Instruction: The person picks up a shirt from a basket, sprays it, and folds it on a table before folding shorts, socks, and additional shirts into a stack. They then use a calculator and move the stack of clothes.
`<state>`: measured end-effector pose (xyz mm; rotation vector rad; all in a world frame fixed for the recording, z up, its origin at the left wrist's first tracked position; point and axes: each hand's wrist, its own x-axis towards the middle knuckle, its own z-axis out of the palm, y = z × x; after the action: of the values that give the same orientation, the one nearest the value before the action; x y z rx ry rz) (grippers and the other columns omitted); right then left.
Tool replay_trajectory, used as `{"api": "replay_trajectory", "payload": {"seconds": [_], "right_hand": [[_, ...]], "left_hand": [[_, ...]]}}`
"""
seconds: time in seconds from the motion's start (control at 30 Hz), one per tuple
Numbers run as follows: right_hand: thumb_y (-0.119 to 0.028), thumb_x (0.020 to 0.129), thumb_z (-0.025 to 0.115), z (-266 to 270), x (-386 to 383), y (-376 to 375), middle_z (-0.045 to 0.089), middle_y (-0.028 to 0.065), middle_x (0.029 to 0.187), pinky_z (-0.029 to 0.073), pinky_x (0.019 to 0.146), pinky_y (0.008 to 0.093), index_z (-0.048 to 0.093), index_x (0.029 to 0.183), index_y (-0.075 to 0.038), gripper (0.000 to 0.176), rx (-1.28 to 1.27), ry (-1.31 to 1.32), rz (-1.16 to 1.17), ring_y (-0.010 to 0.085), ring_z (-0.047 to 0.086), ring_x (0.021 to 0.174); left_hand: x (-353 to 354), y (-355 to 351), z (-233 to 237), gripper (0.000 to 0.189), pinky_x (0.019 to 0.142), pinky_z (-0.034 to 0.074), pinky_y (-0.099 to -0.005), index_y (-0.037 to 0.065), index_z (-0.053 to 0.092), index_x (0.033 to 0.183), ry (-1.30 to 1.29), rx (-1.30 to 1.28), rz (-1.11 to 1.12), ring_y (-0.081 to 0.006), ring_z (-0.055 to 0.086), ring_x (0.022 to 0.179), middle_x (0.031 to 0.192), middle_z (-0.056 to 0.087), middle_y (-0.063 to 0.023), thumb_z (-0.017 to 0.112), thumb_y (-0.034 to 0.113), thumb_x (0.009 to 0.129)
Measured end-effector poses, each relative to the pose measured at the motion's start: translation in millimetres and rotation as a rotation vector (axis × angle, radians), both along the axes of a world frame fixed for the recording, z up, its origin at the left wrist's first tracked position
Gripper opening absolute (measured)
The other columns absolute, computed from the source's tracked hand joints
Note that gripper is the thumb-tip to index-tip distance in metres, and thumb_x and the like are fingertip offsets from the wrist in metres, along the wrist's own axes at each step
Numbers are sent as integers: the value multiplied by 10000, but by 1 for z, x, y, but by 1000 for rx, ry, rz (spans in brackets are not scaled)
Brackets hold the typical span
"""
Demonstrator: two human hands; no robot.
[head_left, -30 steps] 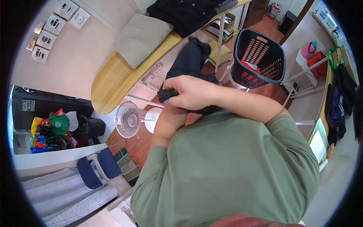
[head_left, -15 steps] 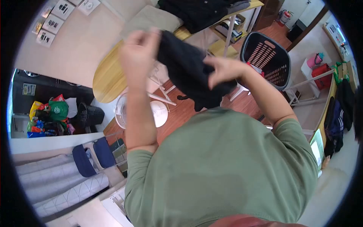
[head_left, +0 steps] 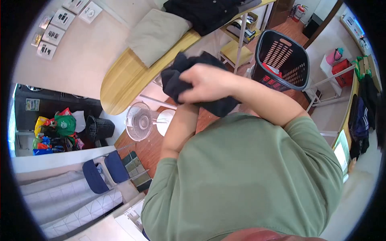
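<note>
A dark black piece of clothing (head_left: 181,76) is bunched up in front of my chest, its lower part (head_left: 219,106) hanging toward my shirt. My right hand (head_left: 209,82) reaches across it from the right, fingers curled on the cloth. My left forearm (head_left: 183,126) rises beneath the right hand. The left hand itself is hidden behind the right hand and the garment, so its fingers do not show. Just beyond the garment, a folded beige cloth (head_left: 159,36) lies on the wooden table (head_left: 120,86).
Black clothes (head_left: 205,14) lie farther along the table. A dark laundry basket (head_left: 281,60) with something red inside stands at right. Below the table are a white fan (head_left: 139,121) and a small shelf (head_left: 237,54). Another black basket (head_left: 98,127) stands at left near colourful bags.
My left hand has dropped from its raised spot and gone behind the garment. My right hand has moved left across it, and the stretched cloth is now bunched.
</note>
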<state>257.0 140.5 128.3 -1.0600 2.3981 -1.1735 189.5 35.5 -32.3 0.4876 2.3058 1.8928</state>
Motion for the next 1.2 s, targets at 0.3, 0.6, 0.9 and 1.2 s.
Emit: {"api": "replay_trajectory", "payload": {"seconds": [0.3,0.6,0.9,1.2], "right_hand": [[-297,880,672,-33,-14,-8,665,202,852,494,723,364,639,993,51,368,-324,-229,-101,216,610,764],[-335,874,677,-29,-24,-10,631,258,807,488,651,427,632,859,34,373,-16,43,-41,408,635,776],[-472,814,709,-18,-44,0,670,191,800,516,710,430,720,872,-33,443,84,246,-449,354,668,783],[-534,806,704,-229,-127,199,715,175,953,521,828,437,736,983,-59,508,276,35,-970,351,686,921]], "left_hand": [[87,-44,6,336,951,479,-357,57,550,1235,-158,-28,-8,-212,561,1156,1217,592,-114,522,225,946],[144,-59,35,458,1033,440,-373,56,486,1353,-312,43,92,-230,497,1266,1342,533,-105,572,207,929],[97,-47,8,453,1015,469,-395,28,510,1325,-272,60,150,-256,536,1231,1332,557,-136,602,218,924],[77,-227,179,370,964,516,-458,-32,583,1210,-327,794,575,-319,624,1135,1226,635,-212,582,228,947]]}}
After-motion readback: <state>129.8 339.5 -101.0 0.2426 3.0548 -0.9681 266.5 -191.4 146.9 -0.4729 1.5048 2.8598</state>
